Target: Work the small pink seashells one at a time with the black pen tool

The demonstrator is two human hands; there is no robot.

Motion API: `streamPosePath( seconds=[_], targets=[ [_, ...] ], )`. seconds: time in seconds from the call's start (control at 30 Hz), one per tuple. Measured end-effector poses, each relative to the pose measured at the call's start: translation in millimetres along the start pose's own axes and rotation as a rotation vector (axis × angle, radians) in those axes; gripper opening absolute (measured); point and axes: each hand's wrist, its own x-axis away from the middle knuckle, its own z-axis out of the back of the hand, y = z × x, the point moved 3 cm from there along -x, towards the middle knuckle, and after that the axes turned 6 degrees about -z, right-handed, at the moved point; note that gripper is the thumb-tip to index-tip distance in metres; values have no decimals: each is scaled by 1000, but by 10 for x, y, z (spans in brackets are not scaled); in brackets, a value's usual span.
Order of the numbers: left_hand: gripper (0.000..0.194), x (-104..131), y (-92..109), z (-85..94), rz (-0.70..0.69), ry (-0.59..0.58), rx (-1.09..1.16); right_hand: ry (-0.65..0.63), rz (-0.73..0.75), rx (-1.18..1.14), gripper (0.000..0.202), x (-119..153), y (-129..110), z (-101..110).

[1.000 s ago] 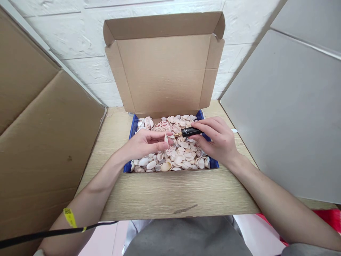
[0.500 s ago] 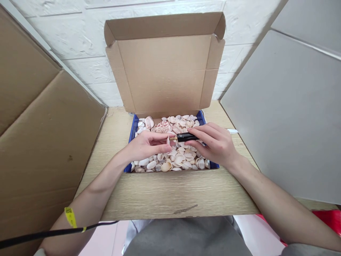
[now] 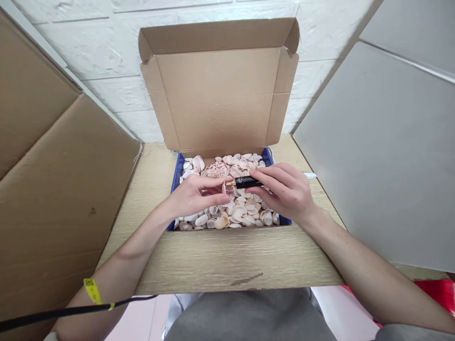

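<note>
Between the thumb and fingers of my left hand [image 3: 197, 193] a small seashell [image 3: 224, 187] is pinched on edge. My right hand [image 3: 284, 189] grips a black pen-like hand drill [image 3: 245, 182] lying nearly level, its brass-coloured tip pointing left. That tip meets the shell or sits right against it; the exact contact is too small to tell. Both hands are above an open cardboard box [image 3: 177, 173] with blue sides, full of pale seashells [image 3: 240, 211]. A larger red-speckled shell [image 3: 217, 169] lies among them behind my left fingers.
The box's raised lid [image 3: 220, 99] leans toward the white brick wall [image 3: 99, 52]. A cardboard panel [image 3: 67, 180] stands left, a grey panel [image 3: 384, 156] right. A black cable with a yellow tag [image 3: 92, 290] crosses my left forearm. A white pointed object [image 3: 310, 175] lies beyond my right hand.
Hardly anything differs. Both hands keep their hold on the shell and the hand drill, and the whole view has shifted very slightly.
</note>
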Motion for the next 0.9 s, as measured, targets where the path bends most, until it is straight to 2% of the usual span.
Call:
streamPosePath(
  seconds=[0.13,0.27,0.43,0.6,0.8,0.9],
  targets=[
    [45,-4,31,-5,-93,21,-81,1,-6,-9,31,-6,-9,-1],
    [45,3,50,2,-100,23,-169,-8,-28,-1,30,1,-4,-2],
    [48,3,52,13,-100,43,-244,-81,-80,5,26,14,20,-38],
    [49,-20,86,17,-92,130,-148,-95,-106,-34,26,23,23,-66],
    [50,1,73,51,72,230,-14,-68,-127,-14,24,20,23,-58],
    [45,-9,74,64,60,244,14,-61,-145,-16,24,24,30,-58]
  ],
)
